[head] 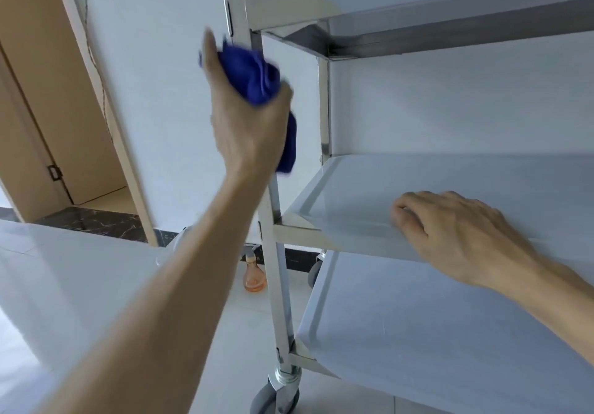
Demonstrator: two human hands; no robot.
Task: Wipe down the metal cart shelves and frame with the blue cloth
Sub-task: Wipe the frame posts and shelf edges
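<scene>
Two bare hands are busy at a shiny metal cart (pixel 276 253) with three flat shelves. The left hand (pixel 247 118) has its fingers curled tight around a bunched-up dark blue cloth (pixel 257 76), thumb sticking up, and holds the cloth against the cart's tall front post, between the top shelf and the middle shelf (pixel 450 195). A bit of cloth hangs down below the hand. The right hand (pixel 463 236) rests on the front edge of the middle shelf, with its fingers bent over the rim. A small orange bottle (pixel 255 275) stands on the pale floor just behind the post. Grey wheels (pixel 276 397) sit under the cart.
</scene>
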